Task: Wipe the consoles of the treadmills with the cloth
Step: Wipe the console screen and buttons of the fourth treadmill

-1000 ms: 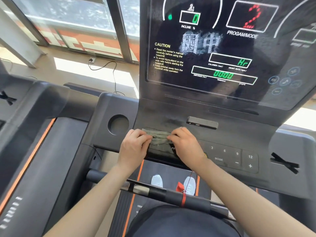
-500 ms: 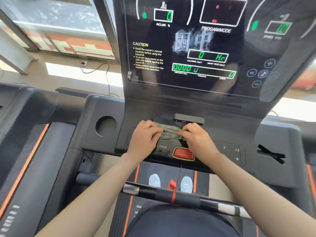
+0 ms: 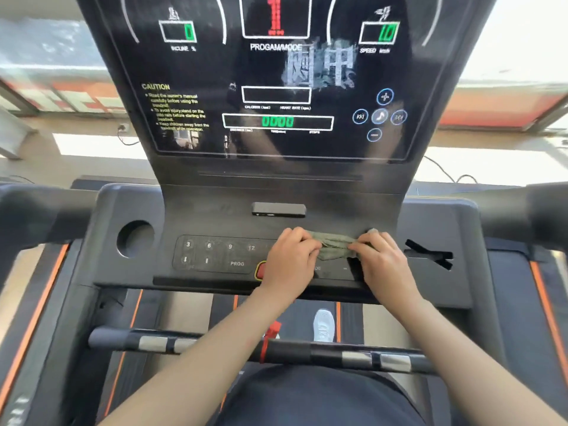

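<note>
A grey-green cloth (image 3: 335,245) lies bunched on the right half of the treadmill's dark button panel (image 3: 215,256). My left hand (image 3: 290,259) presses its left end and my right hand (image 3: 381,262) presses its right end, both with fingers curled over it. The left hand partly covers the red stop button (image 3: 260,269). Above stands the black console display (image 3: 276,87) with lit green and red digits and a smudged patch near its upper middle.
A round cup holder (image 3: 135,238) is at the console's left, a slotted holder with black straps (image 3: 430,256) at its right. A handlebar (image 3: 276,352) with a red safety clip (image 3: 270,333) crosses below. Neighbouring treadmills flank both sides; windows lie behind.
Both hands have slid the cloth rightward across the button panel, from its left part to its right part. The left keypad is now uncovered and the display digits have changed.
</note>
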Available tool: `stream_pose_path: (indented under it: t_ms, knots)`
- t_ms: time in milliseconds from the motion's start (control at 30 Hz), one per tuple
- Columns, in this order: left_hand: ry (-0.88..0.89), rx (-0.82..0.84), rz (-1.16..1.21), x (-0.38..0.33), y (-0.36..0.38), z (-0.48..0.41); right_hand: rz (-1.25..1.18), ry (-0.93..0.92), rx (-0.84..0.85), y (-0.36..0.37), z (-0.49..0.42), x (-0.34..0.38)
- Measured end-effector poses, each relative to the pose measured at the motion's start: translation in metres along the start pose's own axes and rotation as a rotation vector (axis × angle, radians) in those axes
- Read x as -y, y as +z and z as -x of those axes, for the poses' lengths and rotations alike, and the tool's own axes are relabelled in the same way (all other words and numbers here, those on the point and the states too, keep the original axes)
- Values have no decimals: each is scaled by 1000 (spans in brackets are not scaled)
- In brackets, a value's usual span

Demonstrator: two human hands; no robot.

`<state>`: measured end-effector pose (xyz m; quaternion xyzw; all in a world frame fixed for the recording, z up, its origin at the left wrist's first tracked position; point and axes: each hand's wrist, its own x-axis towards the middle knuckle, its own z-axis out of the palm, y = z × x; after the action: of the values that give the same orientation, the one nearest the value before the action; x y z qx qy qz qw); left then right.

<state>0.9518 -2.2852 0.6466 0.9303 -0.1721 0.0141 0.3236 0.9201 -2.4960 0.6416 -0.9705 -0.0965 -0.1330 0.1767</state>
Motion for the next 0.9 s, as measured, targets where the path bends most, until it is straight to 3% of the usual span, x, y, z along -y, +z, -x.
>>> stream_pose_path:
  t_ms: [167,367,700,900]
  knots:
    - [105,-23,-27,-45,38,-1,26,138,-77,-21,29,-20]
    - [209,-3,-28,-59,50,28,-75,188,-25,-30,63,-9]
    - [21,-218,-199,-11,15,62,-115,-113,144,22,27,40]
    - [-14,-213,-231,-4,8,63,-203,-266,166,27,2,52]
